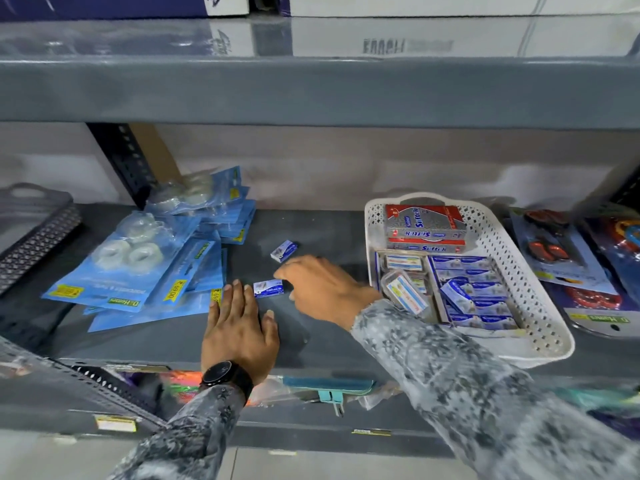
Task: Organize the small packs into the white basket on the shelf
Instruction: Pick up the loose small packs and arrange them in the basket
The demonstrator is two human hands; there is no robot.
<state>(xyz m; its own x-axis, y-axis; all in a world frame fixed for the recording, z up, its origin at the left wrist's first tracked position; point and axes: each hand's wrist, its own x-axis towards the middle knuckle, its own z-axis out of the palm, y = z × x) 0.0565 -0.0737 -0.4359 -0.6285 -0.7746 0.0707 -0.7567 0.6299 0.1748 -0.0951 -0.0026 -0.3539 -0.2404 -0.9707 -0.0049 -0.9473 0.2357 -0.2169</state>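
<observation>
Two small blue-and-white packs lie loose on the dark shelf: one (284, 250) further back, one (268, 288) nearer. My right hand (320, 289) hovers palm-down with fingers curled, its fingertips just right of the near pack and below the far one; it holds nothing I can see. My left hand (239, 327) rests flat on the shelf, fingers spread, fingertips touching the near pack's left side. The white perforated basket (512, 271) stands to the right, holding rows of the same blue packs (474, 292), a red-and-silver box (426, 226) and a clear-lidded case (403, 291).
A heap of blue carded tape packs (152, 265) lies left of my hands. A dark grey basket (31, 230) sits at far left. Carded scissors (554, 251) lie right of the white basket. An upper shelf (311, 88) overhangs; a lower shelf holds colourful items.
</observation>
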